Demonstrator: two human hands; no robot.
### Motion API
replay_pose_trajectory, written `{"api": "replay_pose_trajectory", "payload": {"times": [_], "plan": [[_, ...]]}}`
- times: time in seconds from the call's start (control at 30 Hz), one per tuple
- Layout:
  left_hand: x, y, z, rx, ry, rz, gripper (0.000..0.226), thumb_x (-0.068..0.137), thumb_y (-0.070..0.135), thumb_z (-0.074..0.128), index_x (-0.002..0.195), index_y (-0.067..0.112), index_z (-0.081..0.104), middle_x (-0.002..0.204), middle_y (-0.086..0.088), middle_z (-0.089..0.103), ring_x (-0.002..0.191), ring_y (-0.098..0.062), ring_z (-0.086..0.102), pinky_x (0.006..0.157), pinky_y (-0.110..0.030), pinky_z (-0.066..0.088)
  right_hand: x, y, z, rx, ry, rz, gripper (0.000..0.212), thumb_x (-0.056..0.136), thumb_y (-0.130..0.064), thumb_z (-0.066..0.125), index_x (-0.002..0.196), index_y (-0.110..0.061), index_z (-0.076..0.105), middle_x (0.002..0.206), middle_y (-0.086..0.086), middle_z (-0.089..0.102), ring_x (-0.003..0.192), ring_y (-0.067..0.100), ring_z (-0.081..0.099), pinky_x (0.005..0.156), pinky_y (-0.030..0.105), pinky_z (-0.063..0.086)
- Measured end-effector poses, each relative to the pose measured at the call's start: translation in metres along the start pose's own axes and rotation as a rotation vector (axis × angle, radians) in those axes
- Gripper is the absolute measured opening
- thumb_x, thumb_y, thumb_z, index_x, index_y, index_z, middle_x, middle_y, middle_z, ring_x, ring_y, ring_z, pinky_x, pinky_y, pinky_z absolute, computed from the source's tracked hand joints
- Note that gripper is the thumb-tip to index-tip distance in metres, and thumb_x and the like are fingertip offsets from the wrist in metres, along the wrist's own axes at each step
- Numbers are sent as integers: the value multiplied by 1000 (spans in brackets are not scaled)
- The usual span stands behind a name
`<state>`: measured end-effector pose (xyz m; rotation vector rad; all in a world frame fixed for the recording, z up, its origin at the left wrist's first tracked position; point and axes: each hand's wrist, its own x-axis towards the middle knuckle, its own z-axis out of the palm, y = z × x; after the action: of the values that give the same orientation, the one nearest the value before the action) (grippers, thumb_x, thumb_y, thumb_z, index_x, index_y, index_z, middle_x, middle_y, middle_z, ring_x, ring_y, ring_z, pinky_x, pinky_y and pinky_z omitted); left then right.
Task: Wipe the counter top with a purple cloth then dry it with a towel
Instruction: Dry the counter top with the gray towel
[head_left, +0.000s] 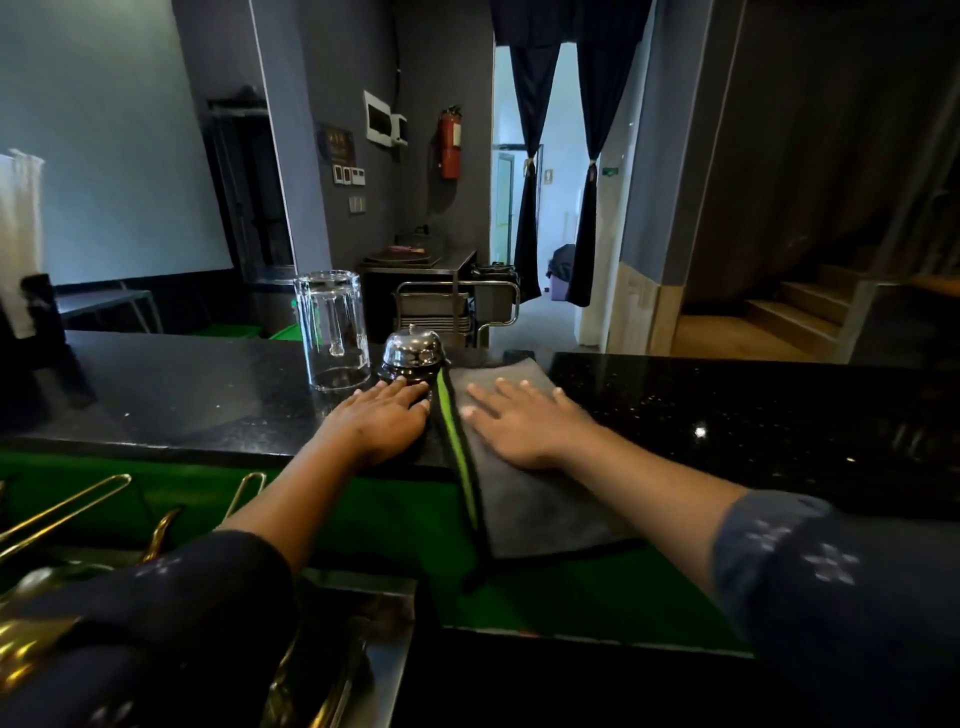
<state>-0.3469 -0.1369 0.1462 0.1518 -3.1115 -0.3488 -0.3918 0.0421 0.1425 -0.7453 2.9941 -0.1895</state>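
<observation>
A grey towel (540, 499) with a black and green stripe along its left edge lies across the black speckled counter top (727, 415) and hangs over the near edge. My right hand (524, 423) lies flat on the towel with its fingers spread. My left hand (382, 415) lies flat on the bare counter just left of the towel's stripe, its fingertips at the base of a chrome desk bell (412, 353). No purple cloth is in view.
An upturned clear glass (334, 327) stands left of the bell. Below the counter's near edge runs a green surface (395, 514), with brass taps (67, 509) and a steel sink (358, 639) at the lower left. A white cloth (21, 234) hangs at the far left.
</observation>
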Motion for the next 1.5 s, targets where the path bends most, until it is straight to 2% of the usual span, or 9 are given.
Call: {"api": "replay_pose_trajectory", "payload": {"times": [0.27,0.5,0.63,0.77,0.93,1.1,1.23,1.33,1.5], "plan": [[7,1,4,-12,17,-1,54,100,43,19,151,27,12,160,-2,3,147,-18,2,117,-39,0,0,130,-26,-45,25,426,62,98,-58,15,154,-33,7,163,6,2,149,32,4,115,61,3],[10,-2,5,-3,40,-9,54,99,45,18,150,29,14,160,-1,6,147,-18,5,117,-40,1,22,-6,-10,24,96,225,62,98,-53,16,154,-26,10,161,16,3,147,39,2,114,64,-3],[10,-2,4,31,24,-3,56,98,48,16,150,27,16,159,-3,11,146,-19,9,119,-43,6,2,-35,-1,46,51,139,64,97,-57,14,154,-28,8,162,11,0,148,35,-3,115,60,-6],[1,0,2,24,34,19,54,100,45,17,151,27,16,159,-3,9,147,-19,7,118,-40,4,-15,22,-4,35,57,134,63,95,-63,12,153,-38,11,163,1,4,149,28,3,115,57,-3],[1,3,7,17,41,10,54,100,45,16,151,26,14,160,-3,7,147,-20,6,118,-40,2,-40,138,-21,-18,65,438,63,96,-63,9,153,-36,10,163,3,5,149,28,6,115,59,1],[0,6,3,-9,62,-15,53,99,45,19,149,27,21,158,-4,17,146,-21,14,117,-42,10,-20,133,-30,-12,63,559,64,96,-57,13,154,-30,12,162,8,8,148,32,9,116,60,3],[-20,18,-3,46,211,-33,51,99,42,28,142,16,37,149,-9,36,138,-26,32,114,-42,21,-23,84,-24,5,63,383,64,97,-58,14,154,-31,9,162,10,5,148,34,5,116,60,1],[-13,31,-12,216,295,25,53,98,40,31,143,12,35,152,-10,31,141,-26,25,116,-42,17,-48,54,-11,17,49,178,62,96,-60,11,153,-36,5,163,5,1,149,31,-1,116,57,-5],[10,63,-1,-12,77,51,58,100,42,25,151,16,16,159,-10,13,146,-25,9,119,-44,8,-61,52,-7,14,8,83,59,97,-60,10,152,-41,2,163,-2,-3,149,25,-4,115,54,-8]]}}
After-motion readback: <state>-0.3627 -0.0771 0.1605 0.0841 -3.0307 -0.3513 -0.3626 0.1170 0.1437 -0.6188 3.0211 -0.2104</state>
